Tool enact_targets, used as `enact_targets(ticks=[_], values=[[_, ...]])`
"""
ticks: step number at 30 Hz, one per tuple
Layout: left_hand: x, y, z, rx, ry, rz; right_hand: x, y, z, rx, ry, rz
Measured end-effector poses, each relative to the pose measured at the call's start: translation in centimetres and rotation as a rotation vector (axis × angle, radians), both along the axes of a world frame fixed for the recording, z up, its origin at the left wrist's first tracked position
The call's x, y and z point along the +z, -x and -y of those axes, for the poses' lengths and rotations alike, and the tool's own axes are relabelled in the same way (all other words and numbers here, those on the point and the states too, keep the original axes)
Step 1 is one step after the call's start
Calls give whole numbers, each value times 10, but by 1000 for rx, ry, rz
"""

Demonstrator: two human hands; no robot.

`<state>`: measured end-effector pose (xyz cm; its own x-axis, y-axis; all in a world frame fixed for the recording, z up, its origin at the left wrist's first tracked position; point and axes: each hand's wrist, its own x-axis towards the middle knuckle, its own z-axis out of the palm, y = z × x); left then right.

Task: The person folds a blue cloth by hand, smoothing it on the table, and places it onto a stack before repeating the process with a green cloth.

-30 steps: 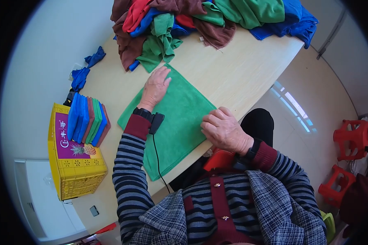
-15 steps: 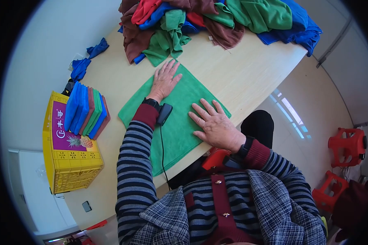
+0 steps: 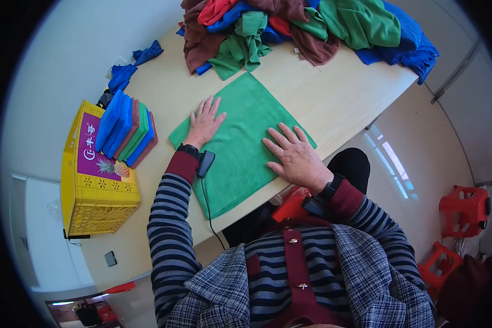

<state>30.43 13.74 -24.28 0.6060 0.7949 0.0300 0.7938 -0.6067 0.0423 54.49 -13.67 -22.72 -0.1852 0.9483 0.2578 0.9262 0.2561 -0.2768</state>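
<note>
A green cloth (image 3: pixel 240 147) lies spread flat on the table, one corner toward the far side and its near edge close to the table's front edge. My left hand (image 3: pixel 204 123) rests on the cloth's left part, fingers stretched out. On its right part lies my right hand (image 3: pixel 298 158), palm down with the fingers spread. Neither hand grips anything. Slight ripples show in the fabric between the two hands.
Beyond the cloth is a heap of brown, green, blue and red cloths (image 3: pixel 361 24). Folded cloths (image 3: pixel 127 128) stand at a yellow crate (image 3: pixel 101 191) on the left. A phone (image 3: pixel 110 258) lies near the table's left end. Red stools (image 3: pixel 463 210) stand on the floor at right.
My left hand has slid toward me and to the left over the cloth. My right hand stays spread on the right part. The whole view has shifted a little.
</note>
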Motion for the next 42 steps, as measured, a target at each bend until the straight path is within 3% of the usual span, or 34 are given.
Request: enact_targets(ticks=[9,18,27,30,33,38,42], values=[[-11,55,-32,167,25,22,-1,1,0,-13,-27,21],[-12,94,20,149,-19,27,0,2,1,9,-23,46],[-4,132,35,303,10,32,-2,0,2,9,-50,58],[9,110,72,152,-156,-33,3,-1,-4,36,-32,52],[12,84,105,67,-94,13,16,16,-22,81,73,-43],[13,63,143,-55,-29,72,22,79,-77,146,50,19],[24,70,165,-183,-120,212,24,89,-97,128,132,97]])
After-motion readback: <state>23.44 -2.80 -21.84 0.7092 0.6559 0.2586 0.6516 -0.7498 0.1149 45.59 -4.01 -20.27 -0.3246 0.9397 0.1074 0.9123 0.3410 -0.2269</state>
